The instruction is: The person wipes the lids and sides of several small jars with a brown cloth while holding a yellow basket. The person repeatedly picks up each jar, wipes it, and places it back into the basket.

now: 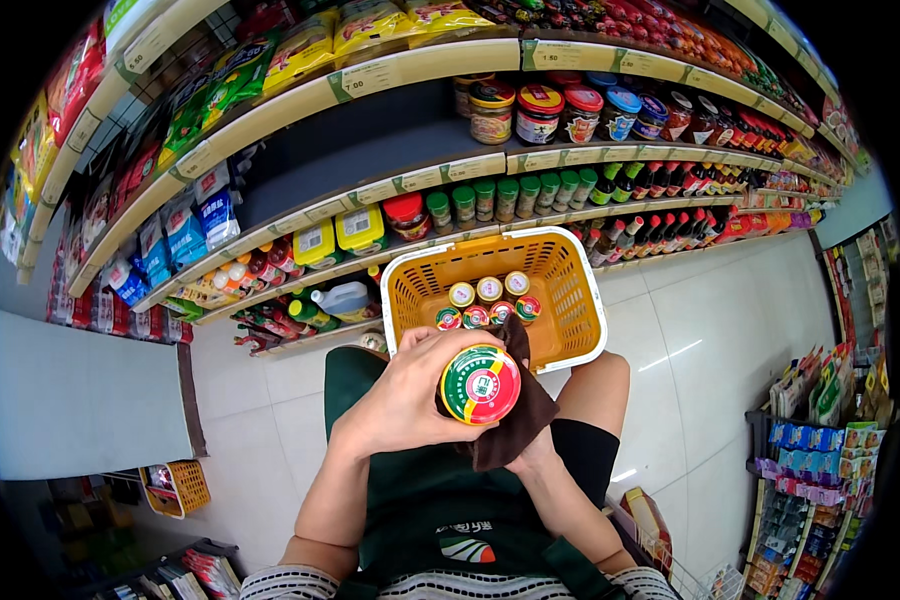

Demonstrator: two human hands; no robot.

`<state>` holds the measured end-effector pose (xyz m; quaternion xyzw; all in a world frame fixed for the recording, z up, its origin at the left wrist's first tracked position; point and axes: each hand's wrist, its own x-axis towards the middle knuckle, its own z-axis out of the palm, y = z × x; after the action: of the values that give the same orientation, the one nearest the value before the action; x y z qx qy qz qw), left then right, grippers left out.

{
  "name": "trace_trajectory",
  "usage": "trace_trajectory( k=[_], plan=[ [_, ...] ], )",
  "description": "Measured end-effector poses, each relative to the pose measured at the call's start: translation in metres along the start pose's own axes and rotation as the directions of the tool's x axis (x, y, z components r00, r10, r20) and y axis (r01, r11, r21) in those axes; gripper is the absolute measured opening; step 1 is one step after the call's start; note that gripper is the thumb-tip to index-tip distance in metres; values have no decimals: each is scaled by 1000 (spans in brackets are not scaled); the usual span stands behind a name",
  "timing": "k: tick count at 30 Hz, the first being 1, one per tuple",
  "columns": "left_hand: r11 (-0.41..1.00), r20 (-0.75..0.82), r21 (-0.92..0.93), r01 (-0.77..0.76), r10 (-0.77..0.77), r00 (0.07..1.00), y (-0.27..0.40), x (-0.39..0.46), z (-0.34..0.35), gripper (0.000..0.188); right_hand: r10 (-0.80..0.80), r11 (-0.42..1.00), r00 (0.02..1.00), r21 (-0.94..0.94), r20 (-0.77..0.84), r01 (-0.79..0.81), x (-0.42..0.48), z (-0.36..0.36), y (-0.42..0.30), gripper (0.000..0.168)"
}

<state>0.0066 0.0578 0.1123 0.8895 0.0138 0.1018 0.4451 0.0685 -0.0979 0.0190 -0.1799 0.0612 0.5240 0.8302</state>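
Observation:
My left hand (401,397) is closed around a jar (481,385) with a green, red and yellow lid, held above my lap. A dark brown cloth (521,412) is in my right hand (531,450), pressed against the jar's right side; the cloth partly covers that hand's fingers. Just beyond my hands is an orange plastic shopping basket with a white rim (600,300). Inside it, several small jars (490,289) with pale gold lids and several with red and green lids (528,308) are grouped.
Shelves ahead hold lidded glass jars (538,112), green-capped spice bottles (506,199), sauce bottles (652,232) and bagged goods (300,49). Another orange basket (187,487) is at the lower left. A rack of small packets (817,450) stands at the right, on a tiled floor (690,337).

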Motion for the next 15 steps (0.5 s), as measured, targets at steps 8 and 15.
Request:
trace_trajectory(
  k=[8, 15],
  plan=[
    [1000, 67, -14, 18, -17, 998, 1, -3, -6, 70, -79, 996, 994, -31, 75, 81, -1, 1, -23, 57],
    [999, 91, -41, 29, -25, 996, 2, -2, -6, 70, -168, 980, 965, -72, 200, 186, -10, 11, -43, 57]
  ],
)
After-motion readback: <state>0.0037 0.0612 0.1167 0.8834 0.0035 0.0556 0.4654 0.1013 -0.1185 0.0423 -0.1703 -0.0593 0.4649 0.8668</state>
